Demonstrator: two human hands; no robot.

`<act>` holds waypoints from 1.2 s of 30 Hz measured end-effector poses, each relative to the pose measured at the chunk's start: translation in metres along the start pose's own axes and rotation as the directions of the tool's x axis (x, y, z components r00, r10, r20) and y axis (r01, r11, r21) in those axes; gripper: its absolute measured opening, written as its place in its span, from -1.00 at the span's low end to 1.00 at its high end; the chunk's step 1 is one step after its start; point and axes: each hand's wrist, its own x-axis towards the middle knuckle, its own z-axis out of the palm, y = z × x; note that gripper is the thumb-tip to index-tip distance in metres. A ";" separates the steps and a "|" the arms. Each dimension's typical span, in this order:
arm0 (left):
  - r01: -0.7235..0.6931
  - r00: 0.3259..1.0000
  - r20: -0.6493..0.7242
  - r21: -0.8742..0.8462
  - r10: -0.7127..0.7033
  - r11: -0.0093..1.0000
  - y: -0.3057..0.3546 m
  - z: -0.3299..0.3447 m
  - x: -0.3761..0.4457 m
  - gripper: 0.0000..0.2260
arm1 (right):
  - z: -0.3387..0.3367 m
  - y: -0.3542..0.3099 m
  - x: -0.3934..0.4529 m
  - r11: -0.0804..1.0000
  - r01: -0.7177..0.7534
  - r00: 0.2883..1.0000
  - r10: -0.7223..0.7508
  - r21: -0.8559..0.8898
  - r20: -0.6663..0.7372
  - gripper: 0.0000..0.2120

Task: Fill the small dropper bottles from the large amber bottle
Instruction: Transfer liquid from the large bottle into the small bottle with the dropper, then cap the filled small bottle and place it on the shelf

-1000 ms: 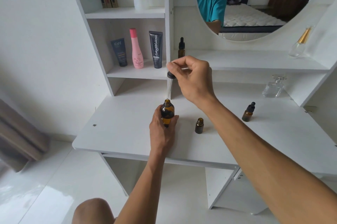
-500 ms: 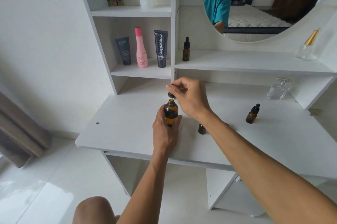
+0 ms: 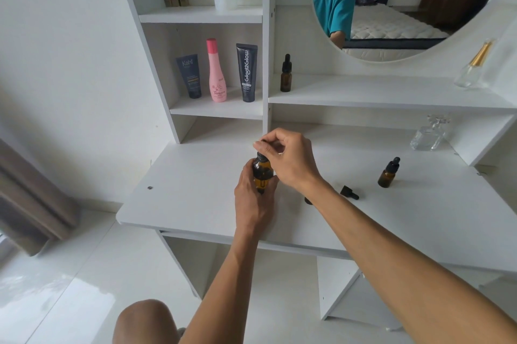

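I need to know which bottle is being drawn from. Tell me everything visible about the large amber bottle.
The large amber bottle is brown translucent glass, round-shouldered, upright on the white desk. Its black dropper cap sits at the neck. The left hand grips its body; the right hand pinches the dropper's top.

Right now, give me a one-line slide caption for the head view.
Left hand holds the large amber bottle on the white desk while the right hand pinches its dropper cap.

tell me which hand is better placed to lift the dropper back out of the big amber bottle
Right. The right hand already pinches the dropper cap atop the large amber bottle, while the left hand grips the bottle's body, steadying it.
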 end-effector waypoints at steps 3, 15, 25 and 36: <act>-0.003 1.000 -0.001 -0.004 0.003 1.000 0.002 0.000 0.000 -0.62 | -0.001 0.000 0.000 1.000 0.000 1.000 0.000 0.000 0.008 -0.83; -0.009 1.000 -0.004 -0.008 0.009 1.000 0.000 0.001 0.001 -0.65 | -0.003 0.003 -0.002 1.000 0.013 0.999 -0.013 0.005 0.032 -0.75; -0.021 1.000 -0.002 0.033 0.021 0.999 0.000 0.000 0.001 -0.64 | -0.013 0.002 -0.002 0.999 0.000 1.000 -0.001 0.034 0.012 -0.68; 0.080 0.985 -0.157 0.046 -0.071 0.996 0.009 -0.003 -0.013 -0.42 | -0.085 0.030 -0.013 0.996 -0.089 0.982 0.083 -0.028 -0.168 -0.83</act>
